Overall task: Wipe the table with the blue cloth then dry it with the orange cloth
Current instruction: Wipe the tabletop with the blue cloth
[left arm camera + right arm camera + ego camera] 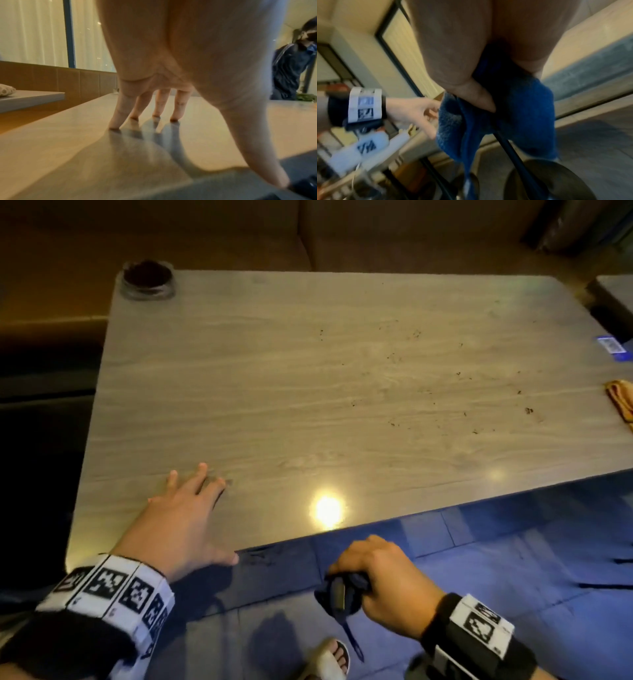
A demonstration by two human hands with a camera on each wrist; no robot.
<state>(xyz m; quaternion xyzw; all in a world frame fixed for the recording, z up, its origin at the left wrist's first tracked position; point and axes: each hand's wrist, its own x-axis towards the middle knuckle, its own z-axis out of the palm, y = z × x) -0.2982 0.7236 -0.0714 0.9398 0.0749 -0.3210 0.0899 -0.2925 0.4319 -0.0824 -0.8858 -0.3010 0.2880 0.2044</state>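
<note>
A: Nearest the camera, what does each hand show?

B: My right hand point(383, 580), at five o'clock off the near edge of the table point(308, 392), is fisted round the bunched blue cloth point(342, 594), which hangs over the tiled floor point(513, 577). My left hand point(181, 518), at seven o'clock, is spread, fingertips point(174, 119) on the wood-grain top.

A: And further out?

B: Dark crumbs point(462, 392) scatter toward two o'clock. The orange cloth point(621, 402) lies at three o'clock on the right edge; a glass dish point(147, 280) occupies the eleven o'clock corner. A bench point(239, 234) runs behind.
</note>
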